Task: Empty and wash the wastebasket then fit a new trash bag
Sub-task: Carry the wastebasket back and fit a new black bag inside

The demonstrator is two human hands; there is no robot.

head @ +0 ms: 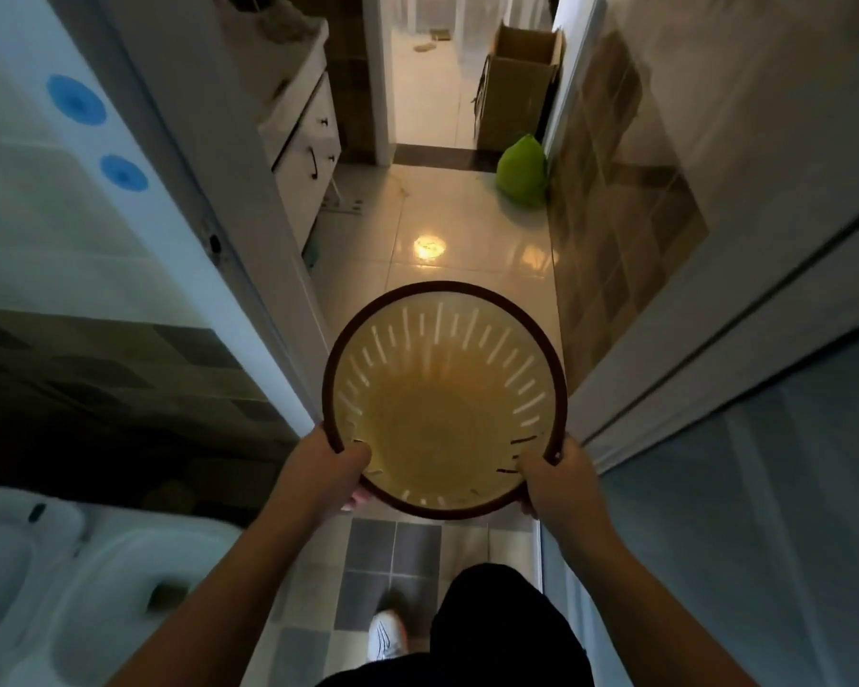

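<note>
A round yellow wastebasket (442, 414) with slotted walls and a dark brown rim hangs in front of me at the doorway, its opening facing up. Nothing lies inside it. My left hand (336, 471) grips the rim at its near left, thumb inside the basket. On the near right of the rim sits my right hand (554, 480), closed around it. A filled green trash bag (522, 172) lies on the glossy floor ahead, against the right wall.
A white toilet (70, 562) stands at lower left. A door frame (249, 250) runs along the left and a sliding door (715, 339) along the right. Ahead are a white cabinet (303, 156) on the left and an open cardboard box (519, 86).
</note>
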